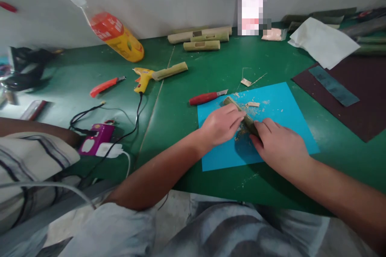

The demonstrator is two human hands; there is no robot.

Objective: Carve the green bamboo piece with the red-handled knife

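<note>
A green bamboo tube [249, 122] lies at a slant above the blue sheet [297, 122], between my two hands. My left hand [224, 123] pinches it near its far end. Around its near end my right hand [279, 140] is closed, hiding that end. Pale shavings and a small wood chip [252, 104] are scattered on the sheet about the tube. Just beyond my left hand rests a red-handled carving knife [206, 97], its blade over the sheet's edge. Another chip [245, 82] lies on the green table past the sheet.
Left of the sheet are a yellow glue gun [144, 79], an orange cutter [104, 87] and a purple power strip [97, 139] with cords. A drink bottle [116, 36] and cut bamboo tubes [202, 45] stand toward the wall. White paper [324, 44] is at right. Another person's sleeve [36, 156] shows at left.
</note>
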